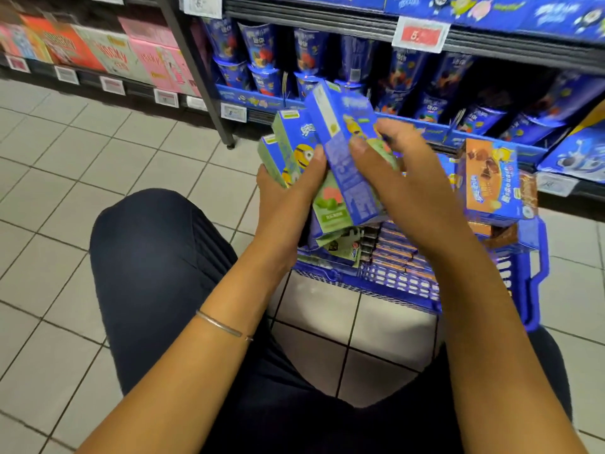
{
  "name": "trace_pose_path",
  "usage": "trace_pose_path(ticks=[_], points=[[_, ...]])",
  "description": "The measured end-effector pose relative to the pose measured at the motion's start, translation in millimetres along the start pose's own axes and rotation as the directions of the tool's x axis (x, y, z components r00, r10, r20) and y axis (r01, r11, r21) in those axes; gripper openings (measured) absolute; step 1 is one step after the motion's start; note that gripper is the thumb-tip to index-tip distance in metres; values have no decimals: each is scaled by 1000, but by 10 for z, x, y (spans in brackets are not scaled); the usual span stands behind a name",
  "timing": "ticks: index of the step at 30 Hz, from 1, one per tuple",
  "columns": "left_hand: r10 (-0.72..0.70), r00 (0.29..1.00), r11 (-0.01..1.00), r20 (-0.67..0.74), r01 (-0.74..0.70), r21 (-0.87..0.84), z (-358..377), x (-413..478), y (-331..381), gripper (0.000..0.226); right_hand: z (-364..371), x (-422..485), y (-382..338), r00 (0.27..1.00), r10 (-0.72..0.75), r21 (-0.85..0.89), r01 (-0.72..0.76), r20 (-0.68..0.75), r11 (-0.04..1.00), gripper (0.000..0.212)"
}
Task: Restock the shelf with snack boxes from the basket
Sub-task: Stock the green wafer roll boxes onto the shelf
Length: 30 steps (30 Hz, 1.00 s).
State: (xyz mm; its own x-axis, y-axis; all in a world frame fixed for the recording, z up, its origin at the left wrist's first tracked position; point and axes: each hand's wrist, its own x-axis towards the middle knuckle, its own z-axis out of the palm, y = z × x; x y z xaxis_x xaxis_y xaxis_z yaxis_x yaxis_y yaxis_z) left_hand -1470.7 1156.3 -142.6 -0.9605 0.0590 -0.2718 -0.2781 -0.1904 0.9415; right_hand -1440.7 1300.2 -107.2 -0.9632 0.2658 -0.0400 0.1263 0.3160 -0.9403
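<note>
Even, fairly bright light casts only soft shadows. The shelf (425, 80) behind the basket (537, 276) sits dimmer. Boxes (343, 142) above the basket are motion-blurred, and floor tiles (98, 152) left of it bow.

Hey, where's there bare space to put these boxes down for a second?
Bare floor left of your knee, out to the shelf post; a smaller patch between your knees, just short of the basket. Crowded: the basket is packed with boxes, and cups fill the shelf behind it.

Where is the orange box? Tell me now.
In the head view, the orange box sits at the right end of the blue basket, just right of the right hand and in front of the bottom shelf.
</note>
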Motion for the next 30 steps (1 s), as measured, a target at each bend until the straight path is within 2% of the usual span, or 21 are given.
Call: trace_pose_path(ticks=[2, 5, 7, 9, 12, 14, 17, 20, 23, 25, 26, 28, 29, 30], points=[[-29, 999, 1000, 33, 28, 7, 27, -18, 23, 54, -25, -37, 6, 1000, 17, 44, -17, 9, 999, 70], [-60, 990, 998, 129, 61, -6, -5, -20, 35, 70, -163, -36, 87, 997, 76, 152, -81, 32, 985, 60], [-85, 981, 996, 174, 89, -12, -5, -16, 25, 73, -189, -27, 140, 972, 179, 259, -215, 155, 942, 41], [-98, 978, 995, 183, 94, 29, 21, -13, 16, 74, -137, -31, 177, 937, 240, 358, -322, 253, 876, 35], [-176, 969, 980, 175, 156, 126, 60, 5, 47, 99, -65, 6, 206, 940, 222, 343, -305, 261, 888, 42], [-257, 953, 959, 164, 231, 162, 61, 25, 87, 113, -56, 54, 225, 936, 192, 320, -286, 295, 903, 35], [-296, 916, 953, 269, 267, 140, 46, 65, 149, 102, -55, 137, 247, 929, 160, 332, -274, 333, 903, 23], [-279, 900, 960, 334, 258, 107, -67, 147, 267, 80, 2, 196, 216, 924, 155, 316, -272, 350, 909, 27], [-312, 882, 950, 354, 281, 137, -175, 208, 393, 59, 60, 264, 233, 909, 154, 230, -257, 386, 939, 49], [-309, 890, 951, 336, 290, 105, -209, 224, 438, 52, 54, 310, 294, 893, 109, 309, -263, 436, 914, 68], [-300, 897, 954, 324, 289, 81, -224, 231, 446, 53, 46, 339, 341, 900, 84, 404, -273, 427, 873, 70], [-274, 911, 955, 309, 294, -21, -252, 243, 458, 49, 75, 388, 480, 934, 171, 546, -325, 314, 772, 61], [-264, 914, 950, 307, 302, -83, -267, 240, 466, 44, 124, 404, 588, 944, 229, 520, -323, 239, 790, 55], [-255, 915, 942, 312, 308, -135, -283, 233, 470, 40, 199, 418, 716, 952, 256, 375, -301, 166, 877, 48]])
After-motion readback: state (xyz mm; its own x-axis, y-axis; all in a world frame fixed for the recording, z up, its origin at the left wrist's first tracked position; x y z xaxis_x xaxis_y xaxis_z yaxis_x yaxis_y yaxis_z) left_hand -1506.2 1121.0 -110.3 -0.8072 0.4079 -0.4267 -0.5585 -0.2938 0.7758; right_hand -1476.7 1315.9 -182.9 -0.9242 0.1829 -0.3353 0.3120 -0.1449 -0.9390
